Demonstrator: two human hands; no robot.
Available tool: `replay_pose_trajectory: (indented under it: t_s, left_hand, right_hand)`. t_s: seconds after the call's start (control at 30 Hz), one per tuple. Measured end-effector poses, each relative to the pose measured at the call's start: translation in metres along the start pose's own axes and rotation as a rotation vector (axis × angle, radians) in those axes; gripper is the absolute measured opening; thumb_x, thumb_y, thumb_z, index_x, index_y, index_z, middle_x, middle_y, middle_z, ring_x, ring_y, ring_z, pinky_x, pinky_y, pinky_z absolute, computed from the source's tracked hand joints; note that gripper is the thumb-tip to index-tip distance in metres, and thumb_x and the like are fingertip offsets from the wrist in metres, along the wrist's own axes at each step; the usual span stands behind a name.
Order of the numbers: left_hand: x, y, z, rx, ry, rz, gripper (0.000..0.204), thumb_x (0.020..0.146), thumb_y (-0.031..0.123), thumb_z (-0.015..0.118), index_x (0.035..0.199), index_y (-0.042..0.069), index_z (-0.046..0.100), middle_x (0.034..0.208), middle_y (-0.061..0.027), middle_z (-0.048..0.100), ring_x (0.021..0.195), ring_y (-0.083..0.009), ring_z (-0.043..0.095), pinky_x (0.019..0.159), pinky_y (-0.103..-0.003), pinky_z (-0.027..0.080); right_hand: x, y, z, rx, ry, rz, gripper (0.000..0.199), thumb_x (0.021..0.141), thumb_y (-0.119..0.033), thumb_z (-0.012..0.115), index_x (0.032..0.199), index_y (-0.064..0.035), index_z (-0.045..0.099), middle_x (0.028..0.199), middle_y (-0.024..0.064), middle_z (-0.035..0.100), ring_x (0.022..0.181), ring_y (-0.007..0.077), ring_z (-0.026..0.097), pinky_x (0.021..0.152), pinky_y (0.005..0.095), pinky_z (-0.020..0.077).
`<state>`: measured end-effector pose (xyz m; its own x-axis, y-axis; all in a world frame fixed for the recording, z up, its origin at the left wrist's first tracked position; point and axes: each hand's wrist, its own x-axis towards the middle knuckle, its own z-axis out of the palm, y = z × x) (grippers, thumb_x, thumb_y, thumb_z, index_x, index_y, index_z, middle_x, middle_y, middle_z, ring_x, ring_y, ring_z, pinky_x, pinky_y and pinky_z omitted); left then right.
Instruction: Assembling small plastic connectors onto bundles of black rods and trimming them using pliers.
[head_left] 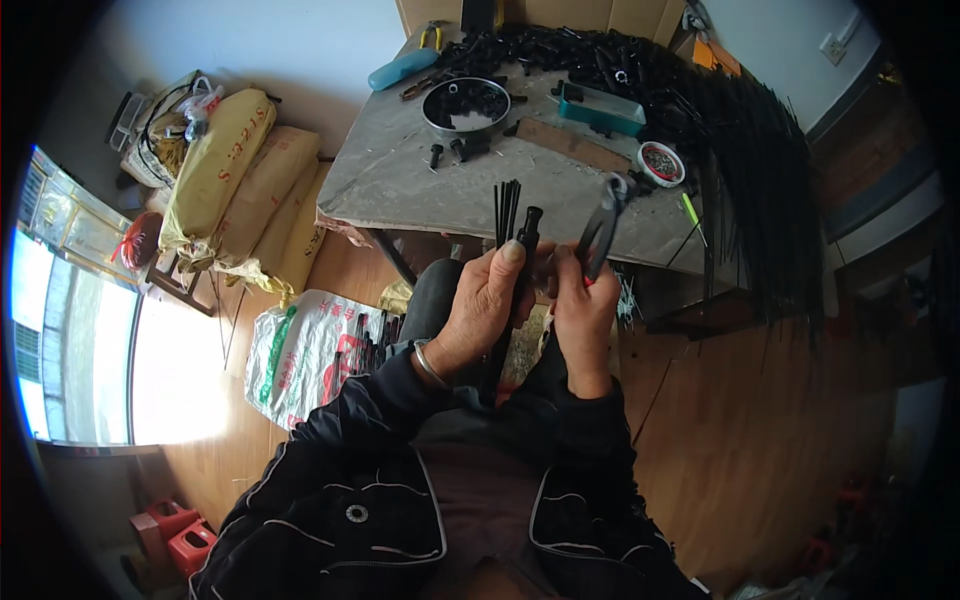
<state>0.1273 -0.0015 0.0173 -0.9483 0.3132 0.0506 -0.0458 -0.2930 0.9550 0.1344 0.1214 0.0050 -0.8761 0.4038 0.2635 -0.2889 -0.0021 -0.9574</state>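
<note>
I have the left hand [487,292] closed around slim, straight black rods [506,210] and a black knob-ended cylinder [531,226], the right hand [584,302] gripping dark metal pincers [605,217].

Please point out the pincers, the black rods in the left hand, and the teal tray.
pincers [606,216], head view: around their middle
black rods [510,208], head view: exposed upper part
teal tray [600,122], head view: near side wall

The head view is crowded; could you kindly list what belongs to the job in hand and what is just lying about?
Probably the job: black rods and black fitting, left hand; pincers, right hand.
Probably just lying about: yellowish sacks, red plastic stools, yellow-handled tool.
</note>
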Motion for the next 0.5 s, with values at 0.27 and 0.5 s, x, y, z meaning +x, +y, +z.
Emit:
replay_pose_trajectory:
  t_s: [0.27,0.5]
  left_hand:
    - [0.002,-0.003,-0.003,-0.016,0.037,0.002,0.056,0.100,0.050,0.041,0.111,-0.002,0.060,0.072,-0.0016,0.060,0.052,-0.0042,0.047,0.046,-0.020,0.036]
    - [0.000,-0.003,-0.005,-0.001,0.042,0.000,0.052,0.100,0.048,0.042,0.108,0.000,0.060,0.071,-0.0010,0.059,0.052,-0.0040,0.049,0.046,-0.019,0.037]
  right_hand:
    - [-0.016,-0.020,-0.005,0.192,-0.298,0.308,0.021,0.097,-0.022,0.057,0.091,-0.0017,0.061,0.067,-0.0004,0.058,0.056,0.0065,0.052,0.050,0.0205,0.0377]
    - [-0.016,-0.015,-0.006,0.153,-0.310,0.309,0.024,0.097,-0.027,0.058,0.090,-0.0039,0.059,0.068,0.0009,0.058,0.058,0.0094,0.056,0.052,0.0210,0.0425]
